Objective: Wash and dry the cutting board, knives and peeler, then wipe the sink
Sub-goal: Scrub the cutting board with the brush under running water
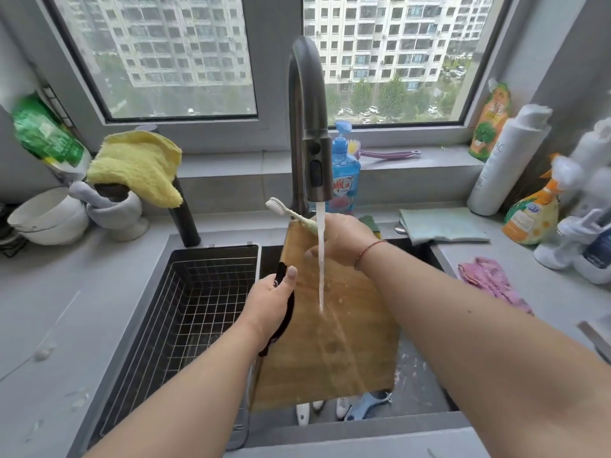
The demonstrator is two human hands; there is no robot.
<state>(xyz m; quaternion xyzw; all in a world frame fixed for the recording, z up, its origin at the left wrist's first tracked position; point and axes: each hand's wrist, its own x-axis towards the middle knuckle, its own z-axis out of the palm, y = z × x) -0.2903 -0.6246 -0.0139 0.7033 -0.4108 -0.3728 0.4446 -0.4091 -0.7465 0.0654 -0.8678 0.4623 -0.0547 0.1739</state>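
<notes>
The board (330, 332) is wood, wet and shiny. The tap (305, 104) is dark brushed metal. The basket (201, 292) is metal wire. The yellow cloth (139, 166) looks fluffy.

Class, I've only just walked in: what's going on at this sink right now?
A person is washing a rectangular wooden cutting board, held tilted in the dark sink under running water from the dark curved tap. The left hand grips the board's left edge, where something black lies under the fingers. The right hand holds a pale green toothbrush with white bristles at the board's top. White and blue handles poke out below the board.
</notes>
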